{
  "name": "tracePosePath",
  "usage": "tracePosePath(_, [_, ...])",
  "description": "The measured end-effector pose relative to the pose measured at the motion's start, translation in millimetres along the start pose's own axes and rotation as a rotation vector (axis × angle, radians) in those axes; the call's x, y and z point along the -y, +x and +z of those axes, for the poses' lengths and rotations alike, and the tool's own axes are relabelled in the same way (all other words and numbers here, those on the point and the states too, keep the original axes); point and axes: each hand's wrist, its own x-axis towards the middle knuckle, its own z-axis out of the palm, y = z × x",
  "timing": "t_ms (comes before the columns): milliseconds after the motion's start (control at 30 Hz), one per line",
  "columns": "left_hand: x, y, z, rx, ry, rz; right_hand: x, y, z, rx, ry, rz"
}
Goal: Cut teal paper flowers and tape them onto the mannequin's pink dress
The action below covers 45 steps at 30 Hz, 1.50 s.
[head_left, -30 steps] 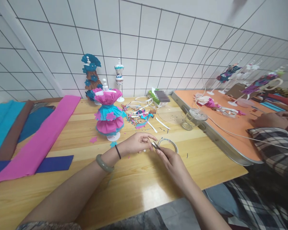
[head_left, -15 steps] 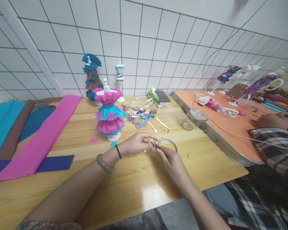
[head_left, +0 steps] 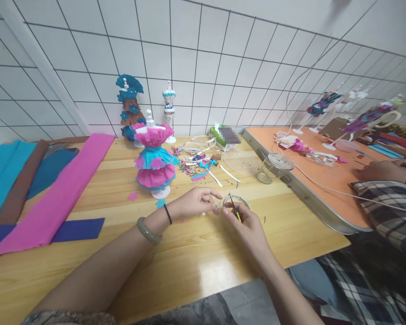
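Note:
My left hand (head_left: 194,202) rests on the wooden table (head_left: 189,253) with thumb and fingers pinched on something too small to make out. My right hand (head_left: 248,228) is closed around small scissors (head_left: 234,208), whose blades point up and away from me. Both hands meet just in front of a roll of clear tape (head_left: 237,201) lying flat on the table. A small mannequin in a pink and teal paper dress (head_left: 153,158) stands just beyond my left hand.
Long pink (head_left: 54,194), teal, brown and blue paper strips lie at the left. Paper scraps (head_left: 198,164), a glass jar (head_left: 272,168) and two more dressed figures (head_left: 130,106) sit further back. Another person's hand (head_left: 380,171) rests on the orange table (head_left: 325,176) at right.
My right hand has turned the scissors so the blades now point up and away instead of lying toward my left fingertips. My left hand stays where it was.

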Motion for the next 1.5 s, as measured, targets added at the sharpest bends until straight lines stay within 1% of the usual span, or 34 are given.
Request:
tracePosePath(100, [1, 0, 1.3, 0.011, -0.012, 0.017, 0, 5, 6, 0.003, -0.024, -0.064])
tracePosePath(233, [0, 0, 1.1, 0.035, -0.004, 0.023, -1, 9, 9, 0.001, -0.061, -0.1])
tracePosePath(433, [0, 0, 0.6, 0.026, 0.035, 0.0, -2, 10, 9, -0.005, -0.094, -0.104])
tracePosePath(667, [-3, -2, 0.9, 0.068, -0.007, -0.079, -5, 12, 9, -0.034, -0.023, -0.085])
tracePosePath(733, [-3, -2, 0.8, 0.073, -0.024, -0.093, -6, 13, 7, 0.002, 0.062, -0.016])
tracePosePath(867, [-1, 0, -0.4, 0.068, -0.061, -0.092, -4, 14, 2, 0.179, 0.39, 0.287])
tracePosePath(900, [0, 1, -0.8, 0.068, -0.069, -0.091, -4, 14, 0, 0.208, 0.46, 0.333])
tracePosePath(967, [2, 2, -1.4, 0.06, -0.083, -0.091, -6, 12, -2, 0.222, 0.514, 0.35])
tracePosePath(1000, [3, 2, -1.7, 0.054, -0.088, -0.091, -7, 10, -2, 0.214, 0.493, 0.337])
tracePosePath(1067, [3, 2, -2.1, 0.041, -0.093, -0.09, -10, 5, -3, 0.194, 0.379, 0.28])
tracePosePath(1200, [2, 2, -3.3, 0.02, -0.096, -0.072, -14, -7, -4, 0.174, 0.065, 0.091])
tracePosePath(1267, [3, 2, -3.9, 0.015, -0.089, -0.057, -15, -10, -4, 0.184, -0.04, 0.023])
tracePosePath(1500, [5, 1, -3.7, 0.014, -0.037, -0.059, -12, -5, -5, 0.207, -0.171, 0.0])
